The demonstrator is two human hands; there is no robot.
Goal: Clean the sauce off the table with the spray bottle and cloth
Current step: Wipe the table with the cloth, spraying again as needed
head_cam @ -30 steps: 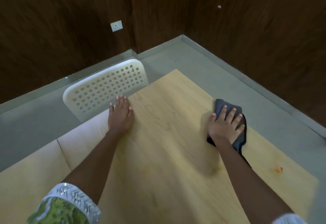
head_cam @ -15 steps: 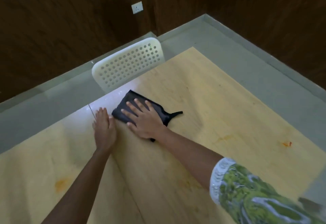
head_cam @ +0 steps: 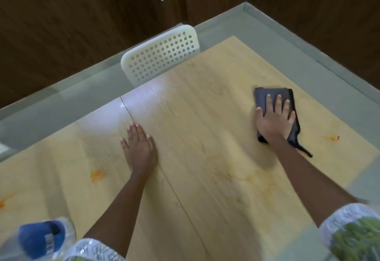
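Cloth [head_cam: 273,100], dark, near table [head_cam: 205,137] far right edge, pressed flat under right hand [head_cam: 274,121], fingers straight. Left hand [head_cam: 138,147] flat, spread, mid-table. Sauce smears [head_cam: 96,175] left. Spray bottle [head_cam: 39,240] near-left corner, blurred, label unreadable.

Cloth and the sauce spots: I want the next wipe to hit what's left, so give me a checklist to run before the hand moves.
1. Cloth lies flat under the right hand, fingers spread: ok.
2. Left hand rests flat on the table, clear of the cloth: ok.
3. Small orange spot right of the cloth is wiped: not ok.
4. Faint orange streaks nearer the person are wiped: not ok.
5. Orange smear left of the left hand is wiped: not ok.
6. Spray bottle stands within reach at the near left corner: ok, though blurred.
7. Cloth damp enough: cannot tell.
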